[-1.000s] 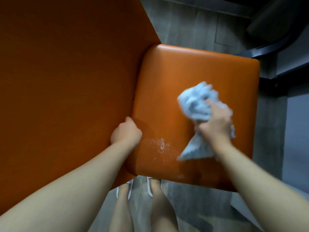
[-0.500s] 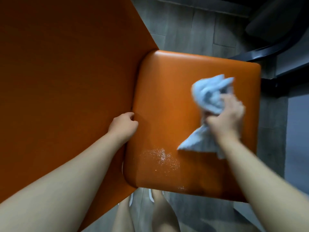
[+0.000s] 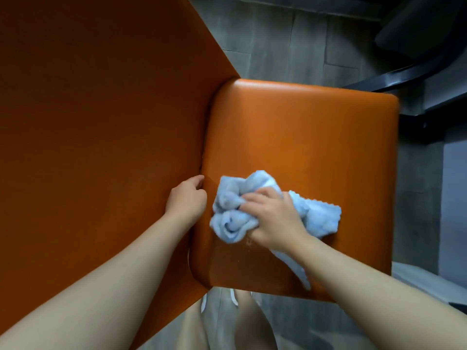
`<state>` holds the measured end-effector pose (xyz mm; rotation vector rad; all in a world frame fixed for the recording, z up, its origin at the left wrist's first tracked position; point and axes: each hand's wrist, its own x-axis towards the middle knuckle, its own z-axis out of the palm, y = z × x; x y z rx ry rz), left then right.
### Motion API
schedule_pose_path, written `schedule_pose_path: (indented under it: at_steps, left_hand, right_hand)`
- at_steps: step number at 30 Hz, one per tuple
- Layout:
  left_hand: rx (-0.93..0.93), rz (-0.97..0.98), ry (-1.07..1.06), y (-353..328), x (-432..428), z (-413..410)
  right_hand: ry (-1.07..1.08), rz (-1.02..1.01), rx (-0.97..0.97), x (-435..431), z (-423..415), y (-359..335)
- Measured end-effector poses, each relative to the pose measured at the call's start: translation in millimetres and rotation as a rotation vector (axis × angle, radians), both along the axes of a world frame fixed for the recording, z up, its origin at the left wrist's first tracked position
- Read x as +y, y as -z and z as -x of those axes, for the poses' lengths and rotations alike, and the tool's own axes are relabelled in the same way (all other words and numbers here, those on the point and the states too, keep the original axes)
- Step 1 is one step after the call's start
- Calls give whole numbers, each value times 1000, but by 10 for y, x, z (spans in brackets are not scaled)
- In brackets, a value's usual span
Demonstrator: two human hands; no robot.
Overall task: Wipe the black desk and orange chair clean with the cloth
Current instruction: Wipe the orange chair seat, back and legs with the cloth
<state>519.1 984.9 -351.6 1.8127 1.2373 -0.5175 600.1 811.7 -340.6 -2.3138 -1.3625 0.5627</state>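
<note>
Orange chair [image 3: 316,137]: backrest at left, seat at right. Left hand [image 3: 186,200] curls over the backrest edge, gripping it beside the seat. Right hand [image 3: 271,218] clenches the bunched light-blue cloth [image 3: 233,210], pressed onto the seat's near-left area.

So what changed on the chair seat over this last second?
The right hand swept the cloth from the seat's far right toward its near left, over the white crumb patch, now mostly hidden. The left hand still grips the seat's left edge.
</note>
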Motion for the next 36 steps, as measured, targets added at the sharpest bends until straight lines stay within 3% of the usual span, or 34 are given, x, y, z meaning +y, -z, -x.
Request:
schedule_pose_path:
  at_steps: [3, 6, 7, 10, 14, 16, 18, 20, 25, 30, 36]
  left_hand:
    - [-7, 38, -43, 7, -35, 25]
    - [-21, 34, -46, 34, -52, 41]
    - [-30, 28, -58, 40, -61, 55]
    - [-49, 38, -111, 20, -116, 107]
    - [-57, -43, -110, -59, -159, 157]
    - [-91, -75, -162, -96, -147, 177]
    - [-143, -103, -235, -148, -168, 213]
    - [-189, -146, -260, -207, -231, 280]
    - [-294, -269, -298, -334, -360, 513]
    - [-422, -314, -368, -482, -352, 551]
    - [-514, -257, -476, -597, -299, 522]
  right_hand:
    - [493, -37, -1, 173, -498, -5]
    - [824, 196, -2, 425, -1323, 16]
    - [798, 260, 40, 494, -1415, 31]
    - [434, 403, -21, 469, -924, 138]
    - [-33, 288, 109, 107, 60, -8]
    - [64, 247, 130, 158, -51, -58]
    - [294, 170, 18, 404, -367, -83]
    - [371, 194, -126, 761, -687, -104]
    - [43, 526, -229, 1438, -629, 74]
    - [-212, 476, -284, 1195, -168, 107]
    - [-513, 392, -67, 561, 600, -11]
